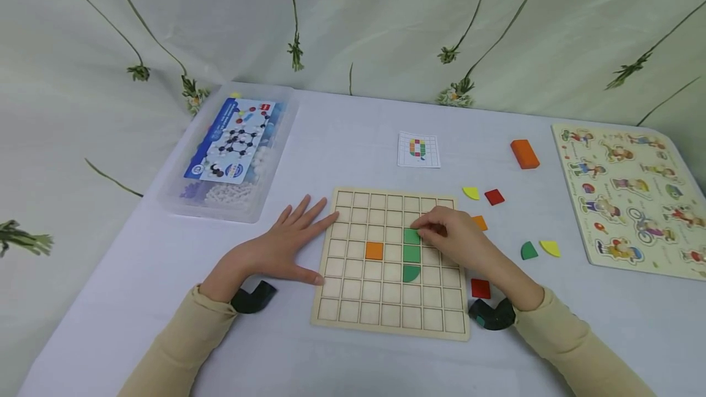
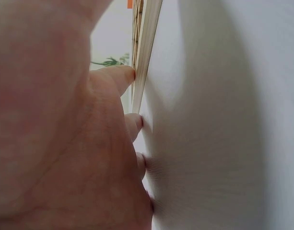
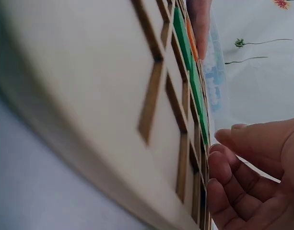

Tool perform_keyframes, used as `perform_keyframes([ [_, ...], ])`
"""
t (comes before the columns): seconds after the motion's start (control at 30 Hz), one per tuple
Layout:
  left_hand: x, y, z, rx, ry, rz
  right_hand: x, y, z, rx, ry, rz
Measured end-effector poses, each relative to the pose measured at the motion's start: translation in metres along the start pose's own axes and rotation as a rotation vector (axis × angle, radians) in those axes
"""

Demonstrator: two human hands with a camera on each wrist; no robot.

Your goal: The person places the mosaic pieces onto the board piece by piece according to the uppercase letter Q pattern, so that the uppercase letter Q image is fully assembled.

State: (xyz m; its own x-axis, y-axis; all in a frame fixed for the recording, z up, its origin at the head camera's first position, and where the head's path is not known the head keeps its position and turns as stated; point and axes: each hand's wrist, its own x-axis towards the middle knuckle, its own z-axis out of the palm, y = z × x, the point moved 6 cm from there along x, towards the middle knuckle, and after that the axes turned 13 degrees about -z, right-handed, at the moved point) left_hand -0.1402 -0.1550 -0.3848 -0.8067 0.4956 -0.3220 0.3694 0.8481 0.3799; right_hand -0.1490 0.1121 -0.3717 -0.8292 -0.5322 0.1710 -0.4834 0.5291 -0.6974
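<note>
A wooden grid board (image 1: 354, 306) lies on the white table. My left hand (image 1: 278, 249) is spread flat at its left side, with index finger and thumb reaching onto the frame. In the left wrist view the fingers (image 2: 120, 78) touch the board's edge. My right hand (image 1: 459, 238) pinches at the upper corner of a green square tile (image 1: 410, 236), which sits in a cell. Directly below are another green square (image 1: 411, 254) and a green quarter-round tile (image 1: 410, 272). An orange square (image 1: 374, 250) occupies a cell further left. The right fingertips partly cover the topmost tile.
Loose tiles lie right of the board: yellow quarter-round (image 1: 471, 193), red square (image 1: 494, 196), orange (image 1: 480, 223), green (image 1: 528, 250), yellow (image 1: 550, 248) and red (image 1: 481, 288). Behind are a pattern card (image 1: 419, 150) and orange block (image 1: 524, 154). A plastic box (image 1: 226, 155) and picture puzzle (image 1: 634, 201) flank them.
</note>
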Motion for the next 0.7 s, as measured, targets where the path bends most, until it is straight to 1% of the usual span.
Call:
perform_keyframes([
  [0.07, 0.000, 0.000, 0.000, 0.002, 0.000, 0.000, -0.001, 0.000, -0.004, 0.018, -0.002, 0.005],
  [0.13, 0.000, 0.001, -0.001, 0.000, 0.001, 0.001, -0.002, 0.001, -0.013, 0.032, 0.017, 0.007],
  [0.27, -0.001, 0.001, -0.001, -0.002, 0.003, 0.003, -0.009, 0.004, -0.040, 0.048, 0.081, 0.010],
  [0.33, -0.001, 0.001, -0.002, 0.001, 0.005, 0.005, -0.015, 0.009, -0.053, 0.062, 0.107, 0.029],
  [0.43, -0.001, 0.001, -0.001, 0.007, 0.007, 0.006, -0.026, 0.022, -0.068, 0.085, 0.142, 0.072],
  [0.57, -0.001, 0.000, -0.001, 0.011, 0.009, 0.007, -0.038, 0.040, -0.076, 0.093, 0.193, 0.133],
  [0.63, -0.001, 0.001, -0.001, 0.005, 0.008, 0.010, -0.042, 0.047, -0.075, 0.099, 0.195, 0.160],
  [0.7, -0.001, 0.001, -0.001, 0.003, 0.006, 0.012, -0.045, 0.053, -0.072, 0.103, 0.170, 0.176],
])
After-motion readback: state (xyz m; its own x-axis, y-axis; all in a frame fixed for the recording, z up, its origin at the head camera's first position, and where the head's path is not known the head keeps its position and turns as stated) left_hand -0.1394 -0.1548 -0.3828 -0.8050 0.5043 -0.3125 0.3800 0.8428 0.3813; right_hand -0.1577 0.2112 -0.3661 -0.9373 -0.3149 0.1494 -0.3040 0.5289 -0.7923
